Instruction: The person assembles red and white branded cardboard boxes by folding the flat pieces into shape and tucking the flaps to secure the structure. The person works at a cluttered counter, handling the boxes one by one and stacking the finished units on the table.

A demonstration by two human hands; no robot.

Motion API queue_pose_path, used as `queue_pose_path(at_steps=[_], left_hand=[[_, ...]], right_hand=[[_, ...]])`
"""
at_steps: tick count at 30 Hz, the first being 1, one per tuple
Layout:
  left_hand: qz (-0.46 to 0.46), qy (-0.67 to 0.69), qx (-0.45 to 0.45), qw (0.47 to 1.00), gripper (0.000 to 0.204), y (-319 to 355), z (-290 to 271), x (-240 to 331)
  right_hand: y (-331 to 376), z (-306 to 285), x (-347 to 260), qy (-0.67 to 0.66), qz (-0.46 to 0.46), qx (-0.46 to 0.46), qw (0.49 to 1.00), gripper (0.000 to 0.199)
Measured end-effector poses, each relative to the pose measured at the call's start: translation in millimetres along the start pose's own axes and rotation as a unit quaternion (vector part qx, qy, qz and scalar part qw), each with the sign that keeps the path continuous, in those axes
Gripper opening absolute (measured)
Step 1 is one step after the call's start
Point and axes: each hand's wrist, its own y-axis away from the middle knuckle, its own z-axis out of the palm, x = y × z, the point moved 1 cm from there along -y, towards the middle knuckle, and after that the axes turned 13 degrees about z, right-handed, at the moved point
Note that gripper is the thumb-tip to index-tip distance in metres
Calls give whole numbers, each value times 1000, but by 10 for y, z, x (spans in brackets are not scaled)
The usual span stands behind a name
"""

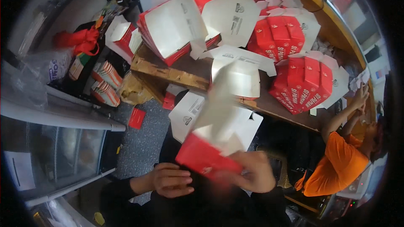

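My right hand [252, 171] grips a red takeaway box [206, 155] by its right side, in front of my body. Motion smears the box's raised white flap [216, 105]. Just left of the box's lower edge is my left hand [172, 180], its fingers curled in together with nothing visible in them. Behind the held box, white unfolded card [188, 115] lies across my lap area, partly covered by the box. A box with a white inside [242, 77] stands open on the shelf edge beyond.
Stacks of red boxes [301, 82] and nested white-lined boxes [172, 29] fill the wooden shelf [168, 69]. A red piece [137, 118] lies on the speckled floor. A glass-fronted cabinet [67, 151] stands left. At right sits a person in an orange shirt [336, 166].
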Motion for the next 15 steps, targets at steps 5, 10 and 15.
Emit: queue_pose_path(at_steps=[5, 10, 15], left_hand=[[-240, 71, -112, 962, 46, -205, 898, -415], [-222, 49, -284, 931, 67, 98, 2321, -509], [-232, -23, -428, 873, 70, 329, 2838, -489]], right_hand=[[-372, -147, -143, 59, -34, 325, 943, 26], [-1431, -184, 475, 182, 199, 375, 887, 45], [-1300, -54, 791, 191, 27, 446, 874, 58]])
